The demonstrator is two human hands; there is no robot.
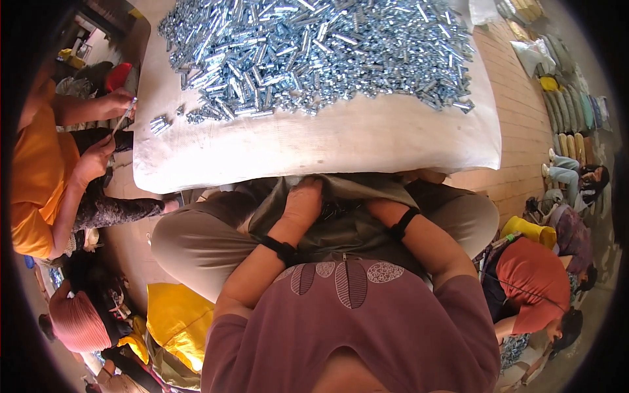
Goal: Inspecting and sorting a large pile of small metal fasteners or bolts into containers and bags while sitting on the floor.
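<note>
A dark olive-green bag (347,239) lies open across my lap, between my spread knees. My left hand (305,198) is closed on the bag's upper edge, its fingers curled down into the fold. My right hand (381,208) reaches in under the fabric from the other side. Its fingers are hidden there, so what they hold does not show. Something dark and shiny lies inside the opening between the hands. Just beyond stands a low table (314,147) with a white cover, heaped with small shiny blue-silver metal pieces (314,56).
A person in orange (42,170) sits at the left, holding a thin, light-coloured item (124,116). Behind me on the left is a yellow sack (177,324). Another person in a red-orange top (532,281) bends at the right. Filled sacks (563,108) line the far right.
</note>
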